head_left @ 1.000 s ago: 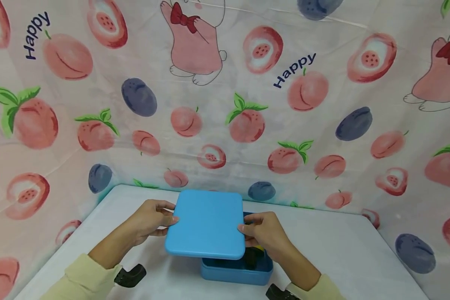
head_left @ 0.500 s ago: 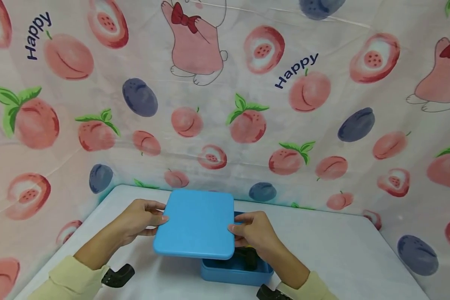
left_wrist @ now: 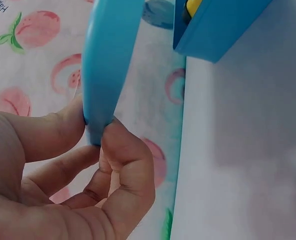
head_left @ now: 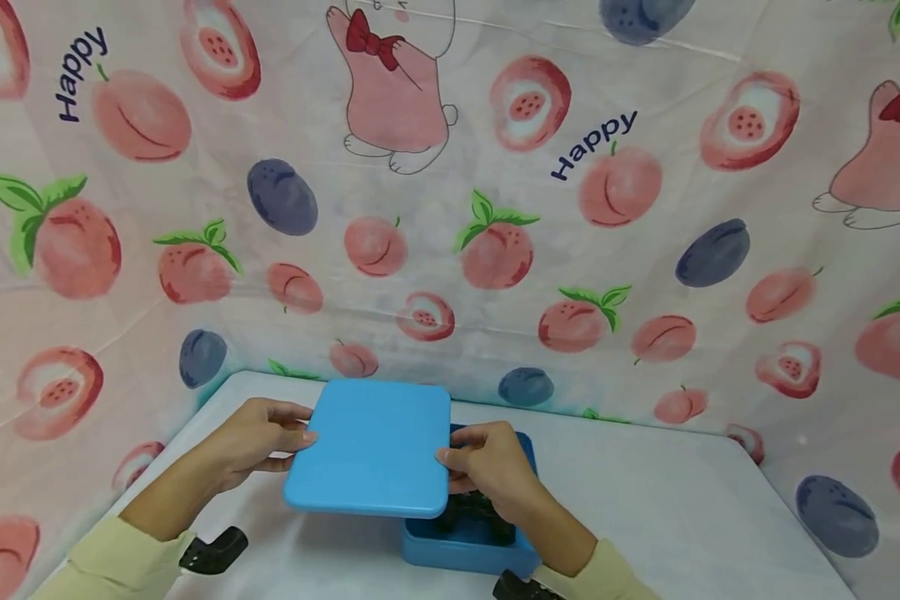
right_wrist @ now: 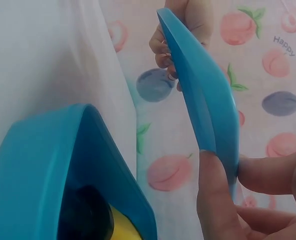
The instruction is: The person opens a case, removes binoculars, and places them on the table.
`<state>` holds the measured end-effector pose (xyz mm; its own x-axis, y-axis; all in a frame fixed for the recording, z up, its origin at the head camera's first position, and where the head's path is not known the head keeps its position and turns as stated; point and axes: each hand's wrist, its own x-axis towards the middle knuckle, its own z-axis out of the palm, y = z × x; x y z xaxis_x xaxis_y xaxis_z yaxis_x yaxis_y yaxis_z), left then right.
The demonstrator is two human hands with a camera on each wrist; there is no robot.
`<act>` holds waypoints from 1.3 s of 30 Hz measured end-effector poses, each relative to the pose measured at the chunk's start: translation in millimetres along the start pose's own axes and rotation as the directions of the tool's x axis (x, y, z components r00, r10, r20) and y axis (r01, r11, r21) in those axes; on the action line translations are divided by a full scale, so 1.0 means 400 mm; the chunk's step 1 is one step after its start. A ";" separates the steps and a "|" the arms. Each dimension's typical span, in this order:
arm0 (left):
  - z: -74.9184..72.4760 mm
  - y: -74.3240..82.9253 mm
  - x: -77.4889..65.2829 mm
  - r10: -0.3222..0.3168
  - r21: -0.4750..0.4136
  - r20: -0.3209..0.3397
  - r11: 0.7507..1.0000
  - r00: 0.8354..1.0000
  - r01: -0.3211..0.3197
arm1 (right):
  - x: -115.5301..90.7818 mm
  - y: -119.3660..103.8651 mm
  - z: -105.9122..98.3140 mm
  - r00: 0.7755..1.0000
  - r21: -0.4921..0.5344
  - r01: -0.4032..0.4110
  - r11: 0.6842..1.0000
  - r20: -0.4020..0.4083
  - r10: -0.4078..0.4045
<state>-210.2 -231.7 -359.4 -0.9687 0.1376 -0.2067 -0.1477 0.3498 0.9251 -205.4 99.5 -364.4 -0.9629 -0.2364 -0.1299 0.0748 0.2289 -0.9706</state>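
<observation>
A flat, square blue lid (head_left: pixel 371 450) is held up over the table, level with the left part of a blue box (head_left: pixel 465 550) and overlapping it in the head view. My left hand (head_left: pixel 255 442) pinches the lid's left edge between thumb and fingers. On the opposite edge, my right hand (head_left: pixel 495 467) pinches it the same way, thumb on top. Below the lid, the box stands uncovered on the right side. Inside it lie dark items (head_left: pixel 480 512), and a black thing (right_wrist: pixel 90 215) beside a yellow one (right_wrist: pixel 123 227) shows in the right wrist view.
The box stands on a white table (head_left: pixel 645 517). Behind the table hangs a cloth (head_left: pixel 435 217) printed with peaches, plums and rabbits. A black strap piece (head_left: pixel 213 550) sits at the left cuff, another (head_left: pixel 521 586) at the right cuff.
Both hands have carried the lid steadily to the left, uncovering more of the box and its contents. The box has stayed in place.
</observation>
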 end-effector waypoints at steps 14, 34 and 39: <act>-0.058 -0.007 0.000 0.024 0.036 0.030 0.999 0.999 -0.025 | 0.013 -0.022 0.048 1.000 0.021 -0.006 1.000 -0.019 0.006; -0.132 -0.033 -0.008 -0.008 0.086 0.043 0.996 0.999 0.005 | 0.037 -0.025 0.127 0.998 -0.009 -0.029 1.000 -0.051 0.029; -0.141 -0.043 -0.005 -0.026 0.086 0.035 0.996 0.999 0.023 | 0.045 -0.022 0.141 0.996 -0.034 -0.053 0.998 -0.069 0.050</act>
<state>-216.8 -290.1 -357.0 -0.9568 0.1608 -0.2420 -0.1524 0.4315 0.8892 -208.8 40.1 -369.7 -0.9735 -0.1589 -0.1643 0.1167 0.2725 -0.9550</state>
